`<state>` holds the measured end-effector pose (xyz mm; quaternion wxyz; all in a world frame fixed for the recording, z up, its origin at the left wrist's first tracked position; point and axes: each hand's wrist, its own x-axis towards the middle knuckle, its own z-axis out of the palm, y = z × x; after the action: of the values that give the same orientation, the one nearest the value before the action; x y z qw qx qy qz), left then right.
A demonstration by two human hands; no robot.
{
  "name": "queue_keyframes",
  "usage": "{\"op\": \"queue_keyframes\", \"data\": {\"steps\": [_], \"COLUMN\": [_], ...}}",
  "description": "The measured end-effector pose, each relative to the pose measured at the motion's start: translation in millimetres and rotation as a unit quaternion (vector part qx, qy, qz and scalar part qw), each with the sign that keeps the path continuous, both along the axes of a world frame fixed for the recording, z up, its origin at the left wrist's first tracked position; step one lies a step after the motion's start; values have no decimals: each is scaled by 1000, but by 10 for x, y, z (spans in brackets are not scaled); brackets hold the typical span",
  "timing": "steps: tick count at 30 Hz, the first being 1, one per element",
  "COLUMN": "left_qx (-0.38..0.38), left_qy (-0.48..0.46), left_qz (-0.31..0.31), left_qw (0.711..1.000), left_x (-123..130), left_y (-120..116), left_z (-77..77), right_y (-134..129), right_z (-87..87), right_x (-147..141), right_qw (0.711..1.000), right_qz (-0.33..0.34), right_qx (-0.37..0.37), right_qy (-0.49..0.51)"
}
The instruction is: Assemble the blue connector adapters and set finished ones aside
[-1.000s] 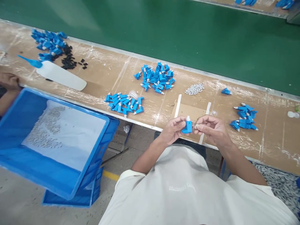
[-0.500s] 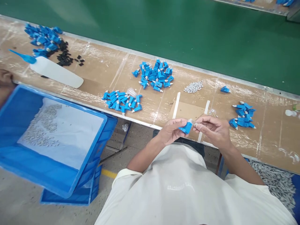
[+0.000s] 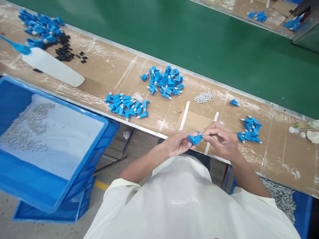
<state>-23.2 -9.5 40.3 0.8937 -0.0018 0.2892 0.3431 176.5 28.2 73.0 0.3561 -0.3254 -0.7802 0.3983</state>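
A long green surface (image 3: 174, 39) is running along the far side of the worktop (image 3: 109, 76), which is slanting across the view, while the person in a pale shirt (image 3: 189, 199) is working at its near edge. At the left, a blue bin (image 3: 81, 166) is standing just beside that edge, and a white sheet (image 3: 72, 132) inside it is carrying scattered small pale pieces (image 3: 37, 119). A second blue bin (image 3: 302, 209) is sitting low at the right. On the worktop, a white bottle (image 3: 53, 66) with a blue nozzle is lying on its side near a heap of blue parts (image 3: 41, 26). Another heap (image 3: 165, 79) is resting near the middle, with a looser group (image 3: 124, 106) in front and to its left. The left hand (image 3: 176, 144) is gripping a blue piece between thumb and fingers; the right hand (image 3: 221, 137) is bringing its thumb and fingertips together at that piece's right end, and whatever they are pinching is too small to tell. A mat (image 3: 196, 121) is lying just beyond the hands. A smaller cluster (image 3: 251, 127) is sitting to the right, and tiny pale parts (image 3: 203, 97) are forming a pile beyond the mat. The gripped blue piece (image 3: 195, 139) itself is tilting above the worktop's near edge, between the two hands.
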Motion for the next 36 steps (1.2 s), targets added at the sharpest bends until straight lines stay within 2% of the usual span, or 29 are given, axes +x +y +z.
{"op": "queue_keyframes", "data": {"steps": [11, 17, 24, 29, 36], "left_qx": [-14, -19, -23, -58, -70], "left_qy": [-3, -5, 9, 22, -12], "left_qz": [23, 13, -12, -24, -22], "left_qw": [1000, 1000, 1000, 998, 997], "left_x": [32, 26, 2, -6, 2], "left_y": [-7, -5, 39, 70, 50], "left_z": [-57, -81, 35, 87, -35], "right_y": [46, 81, 139, 161, 144], "right_z": [-16, 20, 103, 133, 208], "right_x": [3, 34, 70, 78, 86], "right_qw": [999, 994, 983, 965, 936], "right_qz": [16, 57, 95, 133, 160], "right_qx": [37, 74, 123, 197, 264], "right_qy": [1, -48, -94, -111, -170]}}
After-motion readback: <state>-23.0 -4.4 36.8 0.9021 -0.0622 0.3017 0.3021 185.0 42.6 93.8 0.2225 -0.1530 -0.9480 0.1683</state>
